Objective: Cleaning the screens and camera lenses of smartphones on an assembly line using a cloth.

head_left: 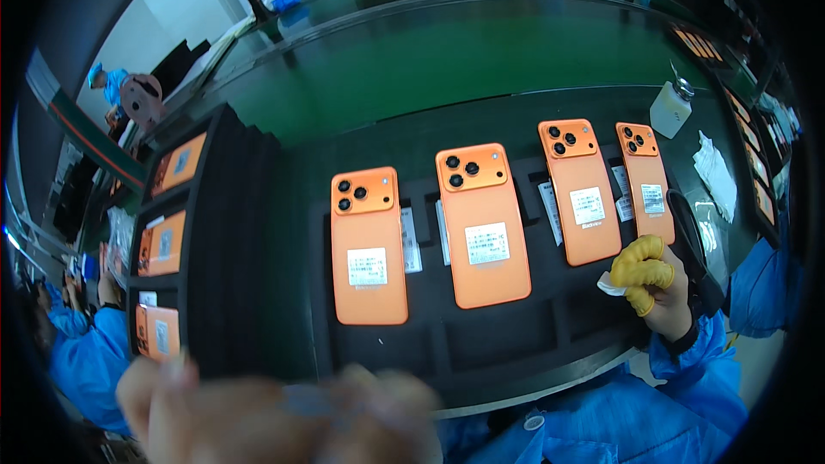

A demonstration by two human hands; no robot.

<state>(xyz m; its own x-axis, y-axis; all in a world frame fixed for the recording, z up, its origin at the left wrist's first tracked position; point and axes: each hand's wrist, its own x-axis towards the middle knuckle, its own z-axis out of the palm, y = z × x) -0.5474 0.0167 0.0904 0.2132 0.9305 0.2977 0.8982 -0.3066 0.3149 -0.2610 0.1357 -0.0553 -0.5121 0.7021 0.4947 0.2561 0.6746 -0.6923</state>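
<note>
Several orange smartphones lie back side up across a black foam tray (550, 326): a left phone (367, 228), a middle phone (494, 271), a third phone (595, 241) and a right phone (640, 167). Each has a camera block at its top and a white label on its back. My right hand (655, 279), with yellow finger cots, is closed on a small white wipe (611, 285), just below the right phone's lower end. Close to the camera at the lower left, my left hand (284, 417) is smeared by motion; its fingers cannot be made out.
Stacked black trays (223, 206) with orange phones stand at the left. A white pump bottle (671, 108) and crumpled tissue (715, 174) sit at the right, near another phone tray (749, 155). Behind runs a green conveyor belt (447, 56). A co-worker's blue sleeve (94, 361) shows at left.
</note>
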